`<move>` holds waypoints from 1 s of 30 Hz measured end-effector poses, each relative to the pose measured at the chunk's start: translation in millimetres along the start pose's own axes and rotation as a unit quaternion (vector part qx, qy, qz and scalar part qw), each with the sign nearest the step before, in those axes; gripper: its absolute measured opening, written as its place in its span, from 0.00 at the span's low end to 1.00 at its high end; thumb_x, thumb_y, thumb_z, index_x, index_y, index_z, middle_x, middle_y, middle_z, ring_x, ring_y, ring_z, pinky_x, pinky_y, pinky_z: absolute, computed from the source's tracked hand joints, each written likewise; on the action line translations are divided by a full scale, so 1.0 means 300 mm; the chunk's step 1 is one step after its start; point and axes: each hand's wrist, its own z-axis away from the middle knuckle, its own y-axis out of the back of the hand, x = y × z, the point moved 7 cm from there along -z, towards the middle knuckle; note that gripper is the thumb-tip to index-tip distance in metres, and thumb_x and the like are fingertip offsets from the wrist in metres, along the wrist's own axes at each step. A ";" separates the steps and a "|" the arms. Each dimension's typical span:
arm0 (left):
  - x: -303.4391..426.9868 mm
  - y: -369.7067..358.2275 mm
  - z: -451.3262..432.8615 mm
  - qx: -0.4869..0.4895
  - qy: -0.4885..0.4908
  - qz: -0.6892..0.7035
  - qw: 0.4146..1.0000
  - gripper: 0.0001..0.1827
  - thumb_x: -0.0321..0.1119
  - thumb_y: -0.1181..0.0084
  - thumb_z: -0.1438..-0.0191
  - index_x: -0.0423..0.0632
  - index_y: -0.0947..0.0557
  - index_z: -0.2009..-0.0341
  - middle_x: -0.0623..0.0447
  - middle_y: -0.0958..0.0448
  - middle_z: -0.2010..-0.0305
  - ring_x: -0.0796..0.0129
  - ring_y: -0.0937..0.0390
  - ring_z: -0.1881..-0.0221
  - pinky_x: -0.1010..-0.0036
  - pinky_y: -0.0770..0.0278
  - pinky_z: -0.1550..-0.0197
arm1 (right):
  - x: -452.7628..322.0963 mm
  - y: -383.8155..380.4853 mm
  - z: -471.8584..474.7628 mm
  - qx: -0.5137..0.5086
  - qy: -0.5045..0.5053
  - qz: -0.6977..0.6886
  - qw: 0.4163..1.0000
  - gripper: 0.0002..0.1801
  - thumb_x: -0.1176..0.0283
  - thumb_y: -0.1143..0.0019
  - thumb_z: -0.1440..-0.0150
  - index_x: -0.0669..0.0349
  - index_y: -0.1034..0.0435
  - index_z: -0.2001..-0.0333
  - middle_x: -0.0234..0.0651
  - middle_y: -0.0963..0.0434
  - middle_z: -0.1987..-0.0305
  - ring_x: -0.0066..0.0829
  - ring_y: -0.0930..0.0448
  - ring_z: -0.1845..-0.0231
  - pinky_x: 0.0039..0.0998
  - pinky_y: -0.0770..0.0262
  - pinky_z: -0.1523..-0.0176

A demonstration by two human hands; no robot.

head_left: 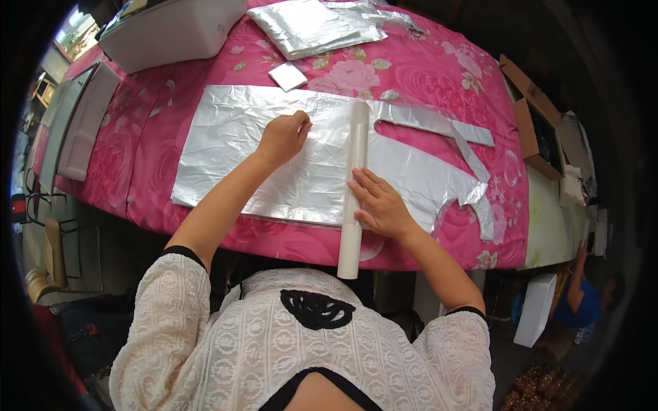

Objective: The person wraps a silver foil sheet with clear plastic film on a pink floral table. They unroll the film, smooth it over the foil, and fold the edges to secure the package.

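A silvery plastic apron [247, 164], with long ties at its right end, lies flat on a pink floral tablecloth [303, 246]. Across it, front to back, rests a pale roll or tube [358, 138], whose near end juts past the table's front edge. My right hand [379, 203] lies on the roll's right side with the palm down and the fingers extended. Above the left part of the apron is my left hand [285, 134], its fingers curled together; whether it pinches anything cannot be told. A small white square pad [288, 76] lies just behind the apron.
A stack of folded silvery sheets [318, 31] lies at the back, beside a white foam box [175, 36]. Another white box [87, 123] stands at the left. An open cardboard box [534, 128] is at the right; a person in blue [581, 303] is beyond the lower right.
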 end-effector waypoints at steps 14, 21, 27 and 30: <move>-0.306 0.226 0.277 -0.290 0.224 0.146 0.919 0.20 0.31 0.37 0.54 0.41 0.25 0.56 0.54 0.25 0.77 0.76 0.28 0.77 0.80 0.31 0.75 | 0.000 -0.013 -0.005 0.003 -0.007 0.003 1.000 0.29 0.58 0.53 0.46 0.60 0.37 0.43 0.43 0.39 0.36 0.41 0.41 0.33 0.36 0.44 0.35; -0.288 0.356 0.355 -0.020 0.184 -0.025 0.982 0.23 0.28 0.37 0.59 0.45 0.24 0.55 0.52 0.26 0.65 0.70 0.30 0.74 0.74 0.30 0.69 | -0.033 -0.040 -0.044 -0.041 -0.023 0.014 0.999 0.29 0.56 0.55 0.44 0.59 0.38 0.42 0.38 0.42 0.33 0.39 0.48 0.30 0.40 0.56 0.31; -0.286 0.485 0.418 0.160 0.154 0.025 0.975 0.17 0.21 0.43 0.55 0.44 0.23 0.57 0.51 0.25 0.61 0.72 0.27 0.71 0.79 0.30 0.71 | -0.228 -0.181 -0.258 -0.119 -0.002 -0.003 0.993 0.31 0.52 0.61 0.41 0.59 0.42 0.39 0.40 0.44 0.33 0.42 0.57 0.28 0.47 0.70 0.30; -0.329 0.513 0.470 0.180 0.178 0.069 0.965 0.16 0.21 0.46 0.52 0.44 0.23 0.56 0.53 0.25 0.59 0.76 0.28 0.69 0.82 0.31 0.71 | -0.505 -0.147 -0.371 -0.104 0.193 -0.282 0.934 0.25 0.59 0.56 0.41 0.61 0.37 0.43 0.41 0.39 0.36 0.42 0.49 0.30 0.41 0.52 0.32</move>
